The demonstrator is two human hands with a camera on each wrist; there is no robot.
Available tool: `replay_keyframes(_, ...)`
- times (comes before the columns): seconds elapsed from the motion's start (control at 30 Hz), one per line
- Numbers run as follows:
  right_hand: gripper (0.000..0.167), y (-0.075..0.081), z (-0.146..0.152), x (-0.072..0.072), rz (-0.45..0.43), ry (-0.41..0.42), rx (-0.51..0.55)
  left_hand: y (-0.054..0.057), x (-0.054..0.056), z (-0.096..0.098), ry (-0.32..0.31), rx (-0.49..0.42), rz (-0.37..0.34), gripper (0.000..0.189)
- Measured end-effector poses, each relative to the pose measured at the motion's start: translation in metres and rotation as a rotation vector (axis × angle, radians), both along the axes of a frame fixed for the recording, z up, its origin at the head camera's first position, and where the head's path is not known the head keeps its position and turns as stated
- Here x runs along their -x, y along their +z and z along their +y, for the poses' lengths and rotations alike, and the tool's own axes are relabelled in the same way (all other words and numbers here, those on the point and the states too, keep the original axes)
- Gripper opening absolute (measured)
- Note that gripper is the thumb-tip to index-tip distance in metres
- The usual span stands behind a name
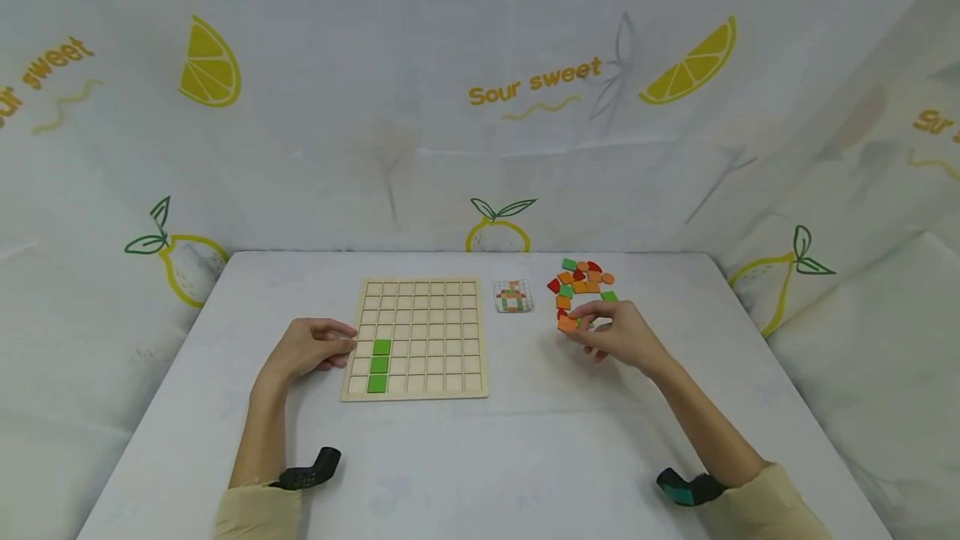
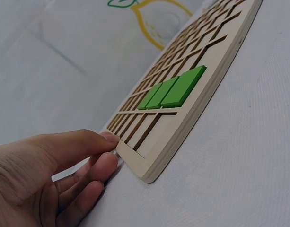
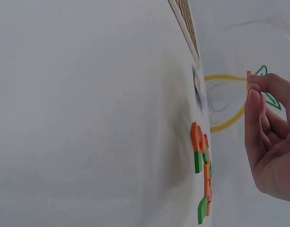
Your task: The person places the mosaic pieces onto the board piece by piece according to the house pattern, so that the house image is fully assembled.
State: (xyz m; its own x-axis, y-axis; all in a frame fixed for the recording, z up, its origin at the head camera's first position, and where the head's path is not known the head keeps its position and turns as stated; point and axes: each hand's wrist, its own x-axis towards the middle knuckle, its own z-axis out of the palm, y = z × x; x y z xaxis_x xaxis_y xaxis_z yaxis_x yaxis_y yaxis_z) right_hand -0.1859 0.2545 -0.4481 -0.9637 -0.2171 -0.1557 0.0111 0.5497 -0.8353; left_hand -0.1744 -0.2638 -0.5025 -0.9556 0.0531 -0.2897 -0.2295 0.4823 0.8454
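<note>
A wooden grid board (image 1: pixel 420 396) lies on the table, with three green square tiles (image 1: pixel 379 365) in a column of its cells near the lower left. At the board's left edge is my left hand (image 1: pixel 307 346), its thumb over the rim and curled fingers beside and below, as the left wrist view shows. My right hand (image 1: pixel 621 337) pinches a small orange tile (image 3: pixel 249 73) between thumb and index finger, raised above the table; most of the tile is hidden by the fingertips. Beneath and beyond that hand lies a loose group of colored tiles (image 1: pixel 581 287).
Between the board and the loose tiles lies a small pattern card (image 1: pixel 512 307) with a colored grid picture. The loose tiles are red, orange and green, some square, some round or wedge-shaped. A white lemon-print cloth (image 1: pixel 420 190) hangs behind the white table (image 1: pixel 480 473).
</note>
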Motion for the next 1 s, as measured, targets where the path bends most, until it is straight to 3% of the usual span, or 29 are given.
replay_keyframes(0.43,0.032,0.014,-0.061,-0.003,0.041,0.16,0.054,0.001,0.0,0.001,0.004,-0.008,0.001,0.035)
replay_keyframes(1.0,0.022,0.005,-0.16,-0.003,0.047,0.415,0.12,0.001,0.002,0.0,-0.004,0.001,-0.004,0.036)
